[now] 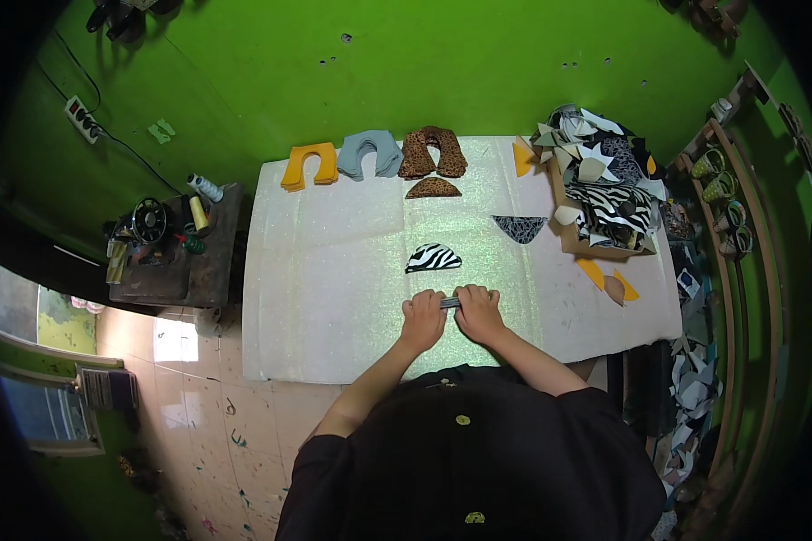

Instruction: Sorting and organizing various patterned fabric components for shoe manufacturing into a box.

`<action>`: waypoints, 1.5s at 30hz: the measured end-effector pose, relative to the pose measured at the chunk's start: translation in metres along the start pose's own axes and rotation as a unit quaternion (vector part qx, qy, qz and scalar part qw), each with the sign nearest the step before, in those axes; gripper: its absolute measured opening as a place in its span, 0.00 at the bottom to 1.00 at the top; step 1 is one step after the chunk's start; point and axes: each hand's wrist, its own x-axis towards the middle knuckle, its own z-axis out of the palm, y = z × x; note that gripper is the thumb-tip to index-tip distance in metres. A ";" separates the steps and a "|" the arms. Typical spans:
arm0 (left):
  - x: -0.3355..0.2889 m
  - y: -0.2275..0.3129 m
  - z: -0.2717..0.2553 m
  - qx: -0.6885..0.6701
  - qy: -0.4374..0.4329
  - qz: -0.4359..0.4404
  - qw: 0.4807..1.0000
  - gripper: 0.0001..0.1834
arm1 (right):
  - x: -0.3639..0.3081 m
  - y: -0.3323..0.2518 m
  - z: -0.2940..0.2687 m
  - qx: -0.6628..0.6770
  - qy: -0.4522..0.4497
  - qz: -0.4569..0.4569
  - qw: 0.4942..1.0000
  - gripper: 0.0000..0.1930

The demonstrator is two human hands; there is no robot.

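Close to the front edge of the table, my left hand (423,317) and my right hand (480,312) are closed on the two ends of a thin grey stack of layered pieces (450,303). Most of that stack is hidden by my fingers. Just beyond my hands lies a half-round zebra-print piece (434,259). A dark grey patterned half-round piece (520,228) rests farther off to the right, its curved side toward me. Behind the zebra piece is a leopard-print half-round piece (433,187).
Stacked U-shaped pieces in yellow (310,166), grey (370,154) and leopard print (433,152) line the far edge of the white table (325,298). At right stands a cardboard box (595,240) heaped with scraps. A sewing machine (150,221) is at left; a wooden rack (753,316) is at far right.
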 end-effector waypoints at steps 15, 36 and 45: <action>0.085 -0.042 -0.046 -0.117 0.041 -0.105 0.987 0.22 | 0.087 0.011 0.004 0.256 0.078 0.149 0.952 0.21; 0.093 -0.051 -0.029 -0.049 -0.160 -0.203 0.965 0.36 | 0.099 0.014 0.002 0.126 -0.119 0.154 0.973 0.25; 0.097 -0.037 -0.034 -0.017 -0.156 -0.260 0.953 0.31 | 0.110 0.012 0.000 0.077 -0.171 0.182 0.965 0.26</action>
